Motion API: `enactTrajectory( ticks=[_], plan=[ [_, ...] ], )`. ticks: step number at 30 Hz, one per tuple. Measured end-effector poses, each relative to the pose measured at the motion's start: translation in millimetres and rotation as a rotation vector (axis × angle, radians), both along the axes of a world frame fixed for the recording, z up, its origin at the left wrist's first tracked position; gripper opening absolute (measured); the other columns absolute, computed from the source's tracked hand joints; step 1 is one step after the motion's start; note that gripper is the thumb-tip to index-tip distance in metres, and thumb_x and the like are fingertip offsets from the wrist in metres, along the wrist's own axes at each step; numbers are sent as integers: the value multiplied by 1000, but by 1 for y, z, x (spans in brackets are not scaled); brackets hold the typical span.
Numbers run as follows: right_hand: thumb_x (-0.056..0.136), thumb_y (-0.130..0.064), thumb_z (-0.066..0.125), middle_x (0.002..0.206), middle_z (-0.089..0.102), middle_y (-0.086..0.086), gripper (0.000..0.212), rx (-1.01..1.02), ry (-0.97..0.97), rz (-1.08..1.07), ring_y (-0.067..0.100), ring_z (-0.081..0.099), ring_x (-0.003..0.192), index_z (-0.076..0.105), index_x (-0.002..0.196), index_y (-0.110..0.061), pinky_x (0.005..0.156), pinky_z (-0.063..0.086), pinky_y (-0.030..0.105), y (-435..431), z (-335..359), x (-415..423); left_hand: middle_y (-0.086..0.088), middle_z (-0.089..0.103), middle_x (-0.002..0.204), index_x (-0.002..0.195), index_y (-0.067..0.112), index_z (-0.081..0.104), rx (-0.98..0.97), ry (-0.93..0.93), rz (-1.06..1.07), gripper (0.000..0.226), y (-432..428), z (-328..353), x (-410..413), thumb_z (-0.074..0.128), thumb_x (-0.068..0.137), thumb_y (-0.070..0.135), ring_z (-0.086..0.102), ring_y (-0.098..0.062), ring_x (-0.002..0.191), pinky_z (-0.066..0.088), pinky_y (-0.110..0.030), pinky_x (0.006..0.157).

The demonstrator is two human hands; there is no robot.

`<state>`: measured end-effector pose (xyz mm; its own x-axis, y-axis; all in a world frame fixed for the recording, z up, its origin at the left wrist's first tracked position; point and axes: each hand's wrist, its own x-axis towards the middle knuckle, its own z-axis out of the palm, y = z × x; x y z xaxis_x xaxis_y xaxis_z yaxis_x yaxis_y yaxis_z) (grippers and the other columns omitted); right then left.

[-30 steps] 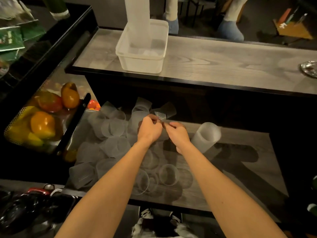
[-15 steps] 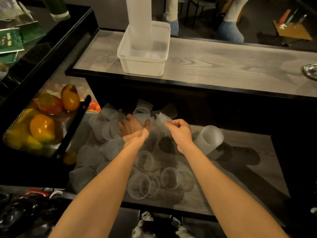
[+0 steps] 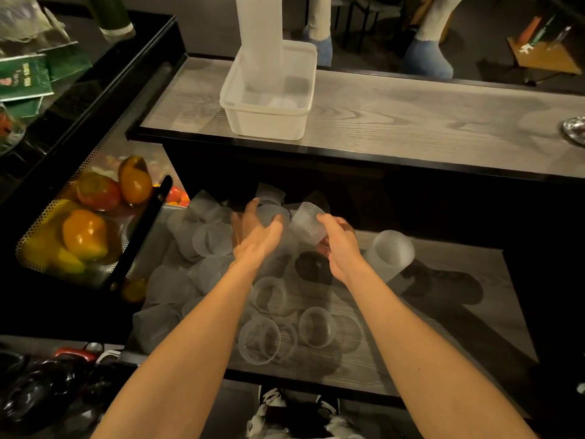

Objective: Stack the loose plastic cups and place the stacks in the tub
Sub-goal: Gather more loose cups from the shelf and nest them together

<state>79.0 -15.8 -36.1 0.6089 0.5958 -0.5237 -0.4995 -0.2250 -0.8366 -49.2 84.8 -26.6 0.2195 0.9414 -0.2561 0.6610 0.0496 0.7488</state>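
Several loose translucent ribbed cups [image 3: 262,340] lie and stand on the lower grey table [image 3: 443,327]. My left hand [image 3: 254,232] reaches into the pile at the back, its fingers and thumb curling round one loose cup [image 3: 270,215]. Just to its right, my right hand [image 3: 340,242] holds a ribbed cup [image 3: 307,221] tilted, its mouth facing away. A short stack of cups [image 3: 391,253] lies on its side right of that hand. The white tub [image 3: 269,122] stands on the upper counter with a tall stack of cups [image 3: 261,39] upright inside it.
A perforated tray of peppers and tomatoes [image 3: 85,229] sits left of the table. The raised wooden counter [image 3: 427,122] runs behind it, with a metal dish [image 3: 574,131] at its right end. Dark objects [image 3: 34,397] lie bottom left. A person's legs [image 3: 427,55] stand beyond the counter.
My hands, together on one cup a second ago, have parted. The left hand went left into the pile and now closes on another cup. The right hand keeps its cup.
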Motion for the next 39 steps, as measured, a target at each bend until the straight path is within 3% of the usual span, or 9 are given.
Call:
enactTrajectory(
  ticks=[4, 7, 9, 13, 17, 20, 25, 33, 39],
  plan=[
    [92, -33, 70, 125, 63, 10, 22, 9, 111, 6, 31, 62, 116, 62, 110, -23, 87, 55, 44, -7, 10, 1, 0, 58, 128, 132, 32, 54, -118, -223, 155, 51, 4, 1, -1, 66, 85, 47, 60, -24, 111, 51, -38, 91],
    [94, -26, 67, 131, 56, 13, 35, 69, 184, 135, 35, 59, 120, 55, 127, -23, 83, 58, 50, -15, 14, 4, -5, 64, 98, 108, 25, 56, -215, -452, 298, 41, 3, 4, -4, 72, 75, 45, 61, -19, 76, 51, -34, 69],
    [94, -23, 68, 134, 52, 15, 41, 75, 143, 204, 35, 55, 124, 53, 132, -24, 83, 57, 45, -19, 14, 2, -5, 62, 86, 108, 20, 55, -294, -569, 341, 40, 1, 5, -4, 76, 78, 37, 59, -18, 69, 50, -34, 62],
    [87, -29, 74, 136, 52, 9, 51, 63, 31, 277, 29, 53, 126, 53, 133, -28, 85, 53, 39, -23, 14, -3, -1, 59, 91, 119, 19, 53, -357, -661, 270, 47, -5, 6, -3, 78, 79, 25, 59, -20, 83, 52, -37, 73],
    [88, -24, 79, 121, 64, -2, 56, 66, -84, 340, 18, 63, 111, 51, 136, -24, 99, 52, 45, -29, 13, -6, -1, 57, 126, 126, 32, 58, -336, -687, 150, 54, -14, 6, -4, 79, 77, 24, 66, -19, 110, 60, -38, 92],
    [88, -17, 79, 120, 71, 3, 55, 140, -57, 318, 20, 70, 108, 54, 137, -15, 100, 56, 44, -31, 11, -8, -2, 64, 127, 127, 31, 64, -326, -648, 16, 49, -21, 10, -3, 76, 80, 23, 65, -18, 110, 55, -32, 85],
    [90, -20, 77, 126, 70, 4, 52, 158, -118, 349, 19, 67, 116, 57, 138, -15, 97, 58, 39, -38, 8, -7, -2, 67, 128, 132, 29, 62, -312, -648, -46, 58, -29, 10, -3, 75, 76, 24, 64, -19, 117, 53, -40, 103],
    [80, -33, 84, 129, 66, 5, 68, 147, -144, 357, 20, 64, 121, 54, 139, -19, 104, 54, 46, -41, 8, -6, -4, 60, 129, 125, 32, 61, -249, -613, -88, 57, -42, 18, 0, 74, 70, 25, 63, -21, 116, 59, -45, 96],
    [87, -22, 80, 125, 70, 6, 53, 177, -166, 350, 21, 66, 118, 57, 135, -17, 105, 53, 45, -44, 10, -6, 1, 65, 129, 127, 25, 67, -255, -535, -186, 56, -49, 18, 4, 66, 72, 37, 60, -20, 122, 51, -48, 107]
  ],
)
